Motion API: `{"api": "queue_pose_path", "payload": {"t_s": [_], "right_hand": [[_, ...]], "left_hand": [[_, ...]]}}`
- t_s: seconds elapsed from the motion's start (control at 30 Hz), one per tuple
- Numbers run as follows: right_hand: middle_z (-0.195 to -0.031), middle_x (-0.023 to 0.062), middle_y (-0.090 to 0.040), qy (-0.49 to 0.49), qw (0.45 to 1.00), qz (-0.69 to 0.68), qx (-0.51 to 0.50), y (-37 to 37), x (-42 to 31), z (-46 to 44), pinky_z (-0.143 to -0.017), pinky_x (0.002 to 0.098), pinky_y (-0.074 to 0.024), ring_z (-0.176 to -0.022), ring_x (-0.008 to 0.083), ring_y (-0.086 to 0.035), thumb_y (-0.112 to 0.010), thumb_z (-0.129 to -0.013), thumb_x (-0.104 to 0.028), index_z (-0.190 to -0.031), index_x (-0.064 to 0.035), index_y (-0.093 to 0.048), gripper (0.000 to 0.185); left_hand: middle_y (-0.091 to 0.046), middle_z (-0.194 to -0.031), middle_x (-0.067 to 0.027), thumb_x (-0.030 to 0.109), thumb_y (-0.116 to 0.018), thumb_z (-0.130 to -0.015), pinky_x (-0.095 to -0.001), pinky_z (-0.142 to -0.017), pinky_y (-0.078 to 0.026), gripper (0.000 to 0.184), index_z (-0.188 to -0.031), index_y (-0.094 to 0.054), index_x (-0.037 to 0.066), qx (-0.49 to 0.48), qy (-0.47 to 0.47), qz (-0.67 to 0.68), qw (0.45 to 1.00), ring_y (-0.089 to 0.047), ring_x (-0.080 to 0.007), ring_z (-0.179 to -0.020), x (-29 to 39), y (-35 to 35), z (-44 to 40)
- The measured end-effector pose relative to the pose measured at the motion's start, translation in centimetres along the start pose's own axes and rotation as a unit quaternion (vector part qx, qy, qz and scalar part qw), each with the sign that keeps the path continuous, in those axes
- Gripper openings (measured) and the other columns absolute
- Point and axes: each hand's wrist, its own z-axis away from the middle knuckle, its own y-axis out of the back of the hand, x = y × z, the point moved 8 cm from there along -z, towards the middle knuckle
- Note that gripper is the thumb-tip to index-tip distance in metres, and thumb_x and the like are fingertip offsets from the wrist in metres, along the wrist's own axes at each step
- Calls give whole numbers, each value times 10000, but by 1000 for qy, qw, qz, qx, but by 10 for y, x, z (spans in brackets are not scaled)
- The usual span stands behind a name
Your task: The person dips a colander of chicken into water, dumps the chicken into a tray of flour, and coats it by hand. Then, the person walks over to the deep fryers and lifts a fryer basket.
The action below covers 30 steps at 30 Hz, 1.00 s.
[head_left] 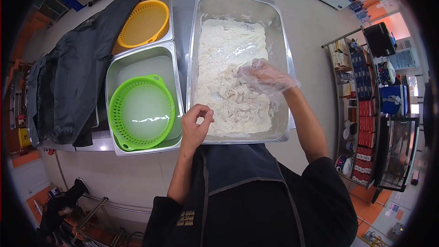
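A deep metal tray (282,130) holds white flour (228,39) with flour-coated pieces (242,105) lumped in its middle and lower part. Over the right side of the tray is my right hand (263,74), in a clear plastic glove, its fingers bent down at the floured pieces; what they hold, if anything, is hidden. My left hand (197,121), bare, is at the tray's lower left edge with its fingers curled in and thumb near the fingertips. Nothing shows between them.
Left of the tray, a green basket (118,132) sits in a metal pan of whitish liquid. Behind it is a yellow basket (164,11) in another pan, partly beside a dark cloth (77,73). Shelves with boxes (363,123) stand at the right. A person's shoe (82,185) shows lower left.
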Motion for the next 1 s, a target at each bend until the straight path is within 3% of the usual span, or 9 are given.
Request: {"api": "queue_pose_path", "payload": {"t_s": [0.1, 0.3, 0.4, 0.5, 0.6, 0.7, 0.9, 1.0], "right_hand": [[-755, 29, -625, 62, 992, 106, 18, -1, -20, 6, -622, 259, -441, -682, 112, -535, -557, -822, -261, -1003, -31, -633, 302], [-818, 62, -634, 97, 983, 157, -11, -6, -36, 12, -629, 255, -441, -678, 106, -536, -569, -784, -222, -1064, -57, -614, 329], [-808, 93, -646, 101, 988, 114, -13, -6, -44, 13, -740, 282, -452, -748, 147, -578, -559, -763, -288, -1126, -102, -587, 409], [-846, 85, -633, 64, 997, 43, -29, -8, -45, 18, -778, 290, -444, -802, 150, -577, -562, -754, -239, -1130, -108, -582, 398], [-849, 65, -621, 101, 992, -67, -30, -10, -33, 9, -794, 290, -437, -831, 150, -572, -597, -741, -207, -1107, -105, -587, 380], [-864, 48, -618, 152, 988, -4, 7, -4, -28, -6, -784, 289, -441, -832, 145, -570, -625, -732, -188, -1082, -91, -589, 365], [-941, 82, -613, 135, 988, -47, 66, -6, -42, 3, -794, 287, -430, -871, 159, -552, -636, -764, -241, -1048, -67, -598, 335], [-957, 61, -607, 176, 977, 24, 114, 2, -37, -9, -775, 259, -463, -833, 114, -550, -628, -806, -212, -1124, -16, -519, 389]], "left_hand": [[-581, -676, -73, 32, -586, -797, -234, -564, -440, 77, -765, -553, -29, 0, 0, 3, 1000, -599, -120, -599, 0, 0, 0], [-576, -703, -68, 8, -569, -810, -229, -587, -445, 55, -783, -553, -37, -16, -3, -7, 1000, -588, -119, -614, 1, -1, 0], [-574, -719, -66, -4, -562, -815, -226, -599, -448, 44, -794, -552, -41, -23, -4, -15, 1000, -585, -118, -626, 1, -1, 0], [-578, -681, -67, 23, -578, -806, -231, -573, -441, 69, -767, -557, -29, -8, -5, -9, 1000, -590, -117, -599, 1, -1, 0], [-580, -662, -69, 38, -587, -802, -234, -560, -436, 83, -752, -560, -23, 2, -6, -4, 1000, -593, -117, -585, 2, 0, -1], [-579, -662, -69, 36, -587, -801, -235, -559, -436, 83, -750, -560, -22, 2, -7, -2, 1000, -593, -116, -585, 3, 0, -1], [-576, -704, -65, 5, -569, -809, -232, -590, -444, 49, -783, -557, -34, -13, -4, -9, 1000, -585, -115, -616, 2, 0, 0], [-575, -724, -63, -2, -564, -816, -232, -608, -449, 41, -798, -554, -37, -21, 4, -3, 1000, -581, -115, -632, -1, -1, 1]]}}
